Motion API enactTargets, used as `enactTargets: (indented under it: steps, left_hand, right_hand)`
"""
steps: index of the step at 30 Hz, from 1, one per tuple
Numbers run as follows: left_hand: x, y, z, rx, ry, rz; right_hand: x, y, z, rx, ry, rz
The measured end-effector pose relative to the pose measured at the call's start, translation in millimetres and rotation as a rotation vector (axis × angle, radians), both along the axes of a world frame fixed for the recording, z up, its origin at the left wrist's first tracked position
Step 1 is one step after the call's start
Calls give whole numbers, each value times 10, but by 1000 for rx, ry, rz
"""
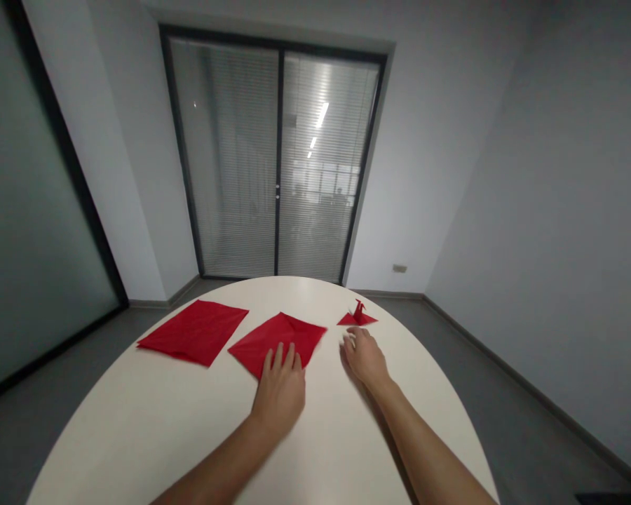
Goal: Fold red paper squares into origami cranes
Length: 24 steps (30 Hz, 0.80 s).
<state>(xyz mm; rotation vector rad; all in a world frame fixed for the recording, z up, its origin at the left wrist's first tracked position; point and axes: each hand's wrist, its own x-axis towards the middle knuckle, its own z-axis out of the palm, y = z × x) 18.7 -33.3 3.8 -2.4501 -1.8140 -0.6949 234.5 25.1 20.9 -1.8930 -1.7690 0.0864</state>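
A creased red sheet of paper (284,333) lies on the table in front of me, turned so a corner points away. My left hand (282,382) rests on its near part with fingers stretched out, covering the nearest corner. To the right, my right hand (365,356) hovers over or touches the tabletop, fingers loosely curved and apart, with nothing seen in them. Just beyond its fingertips stands a small red origami crane (358,313) with its wings spread.
Another red paper sheet (194,331) lies flat on the left of the round white table (315,456). Past the table's far edge are glass doors with blinds (226,161), and a grey wall (568,210) stands at the right.
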Motion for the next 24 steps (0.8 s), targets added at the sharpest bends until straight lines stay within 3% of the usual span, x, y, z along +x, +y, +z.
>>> enactTargets:
  steps: [4,9,13,17,19,21,24]
  left_hand:
    - [207,-176,-70,-106,-139,-110]
    - [251,-265,119,-150,-126,-178]
    - [220,-262,269,-182,-111,-191]
    - [85,-85,299,-125,-121,-118]
    - [-25,56,237,-45,-135,-51]
    - [-135,182,126,-17,-164,-76]
    - [-244,277,-46,-116,-101,-162]
  right_hand:
    - [-53,-13,119,188,30,67]
    - [-306,-106,201,305,30,315]
    - [-517,-201,80,167,34,535]
    - [-552,-229,-91,-85,-40,682]
    - [-543,-228,-125,-145,-68,689]
    - [-546,-229,-120,-165,-78,683]
    - [-563,-225,-91,-196,-100,678]
